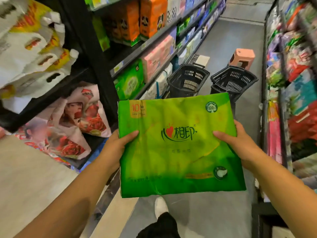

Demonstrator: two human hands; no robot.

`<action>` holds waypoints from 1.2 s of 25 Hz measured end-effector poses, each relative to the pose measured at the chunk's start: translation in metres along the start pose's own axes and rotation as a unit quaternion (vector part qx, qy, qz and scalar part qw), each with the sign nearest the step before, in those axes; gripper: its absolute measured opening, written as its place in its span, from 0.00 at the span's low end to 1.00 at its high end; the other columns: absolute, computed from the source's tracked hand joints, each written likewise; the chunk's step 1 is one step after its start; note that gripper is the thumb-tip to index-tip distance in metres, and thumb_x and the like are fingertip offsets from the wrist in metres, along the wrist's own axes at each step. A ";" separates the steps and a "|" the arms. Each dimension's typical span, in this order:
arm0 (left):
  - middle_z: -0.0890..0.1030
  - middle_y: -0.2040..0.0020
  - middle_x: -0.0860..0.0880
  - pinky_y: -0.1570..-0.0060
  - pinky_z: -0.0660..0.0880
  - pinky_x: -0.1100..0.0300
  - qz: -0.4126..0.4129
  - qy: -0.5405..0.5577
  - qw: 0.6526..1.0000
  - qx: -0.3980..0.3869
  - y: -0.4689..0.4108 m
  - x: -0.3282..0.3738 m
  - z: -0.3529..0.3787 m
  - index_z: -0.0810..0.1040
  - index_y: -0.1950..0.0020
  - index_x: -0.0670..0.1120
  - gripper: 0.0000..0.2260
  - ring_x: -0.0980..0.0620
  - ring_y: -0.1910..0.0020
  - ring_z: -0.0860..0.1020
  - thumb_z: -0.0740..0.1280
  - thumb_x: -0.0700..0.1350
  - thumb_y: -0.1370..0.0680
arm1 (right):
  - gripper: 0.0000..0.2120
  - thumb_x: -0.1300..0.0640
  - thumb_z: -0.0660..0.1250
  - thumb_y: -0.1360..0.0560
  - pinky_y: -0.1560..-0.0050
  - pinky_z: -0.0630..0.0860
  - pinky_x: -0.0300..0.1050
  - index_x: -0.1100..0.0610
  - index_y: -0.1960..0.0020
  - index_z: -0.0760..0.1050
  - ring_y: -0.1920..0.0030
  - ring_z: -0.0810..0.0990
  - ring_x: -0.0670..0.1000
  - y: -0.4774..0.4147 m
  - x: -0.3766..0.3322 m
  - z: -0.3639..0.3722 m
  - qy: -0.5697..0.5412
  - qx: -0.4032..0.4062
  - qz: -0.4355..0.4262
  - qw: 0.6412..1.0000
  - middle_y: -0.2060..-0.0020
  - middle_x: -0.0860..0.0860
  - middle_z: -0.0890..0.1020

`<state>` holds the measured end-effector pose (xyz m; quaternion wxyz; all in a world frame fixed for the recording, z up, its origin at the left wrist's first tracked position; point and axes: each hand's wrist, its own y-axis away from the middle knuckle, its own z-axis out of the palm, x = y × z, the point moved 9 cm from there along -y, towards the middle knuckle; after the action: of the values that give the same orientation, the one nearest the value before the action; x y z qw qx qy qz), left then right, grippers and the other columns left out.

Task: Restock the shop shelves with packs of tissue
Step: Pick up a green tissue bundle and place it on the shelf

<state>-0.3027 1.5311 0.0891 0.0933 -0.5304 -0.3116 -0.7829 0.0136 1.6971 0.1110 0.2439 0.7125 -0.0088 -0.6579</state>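
Observation:
A large green pack of tissue [178,146] is held flat in front of me, above the aisle floor. My left hand [116,148] grips its left edge, thumb on top. My right hand [240,145] grips its right edge the same way. The shelves [154,40] on the left carry more tissue packs: green ones [130,81], pink ones [159,55] and orange ones [152,16].
Two black shopping baskets [188,79] [233,81] stand on the floor ahead, with a pink stool [242,58] behind them. White and red-printed packs [72,121] fill the near left shelves. Another full shelf [295,83] lines the right. My foot [160,206] is below.

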 end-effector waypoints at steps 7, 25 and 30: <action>0.85 0.49 0.44 0.50 0.79 0.48 0.024 -0.058 0.998 0.003 -0.156 0.085 0.051 0.80 0.45 0.46 0.23 0.45 0.52 0.83 0.80 0.50 0.38 | 0.39 0.53 0.75 0.34 0.55 0.79 0.53 0.48 0.29 0.59 0.52 0.81 0.54 -0.169 -0.080 0.003 -0.002 0.012 0.020 1.000 0.46 0.49 0.78; 0.82 0.45 0.50 0.45 0.78 0.50 0.160 -0.045 0.908 0.384 -0.295 0.232 0.081 0.73 0.43 0.53 0.35 0.51 0.48 0.81 0.78 0.64 0.45 | 0.37 0.50 0.75 0.38 0.48 0.79 0.54 0.51 0.32 0.66 0.48 0.82 0.53 -0.512 -0.294 0.161 0.053 -0.306 -0.099 0.945 0.45 0.50 0.81; 0.85 0.52 0.53 0.56 0.80 0.57 0.207 0.026 0.881 0.425 -0.310 0.255 0.064 0.78 0.45 0.53 0.20 0.54 0.53 0.84 0.71 0.62 0.32 | 0.46 0.31 0.75 0.45 0.54 0.81 0.54 0.49 0.33 0.69 0.46 0.83 0.54 -0.553 -0.314 0.219 0.021 -0.355 -0.088 0.931 0.43 0.51 0.82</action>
<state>-0.5078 1.8605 0.2108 0.4782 -0.4713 -0.4950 -0.5515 -0.4052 2.2154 0.2022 0.4225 0.5910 0.2930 -0.6217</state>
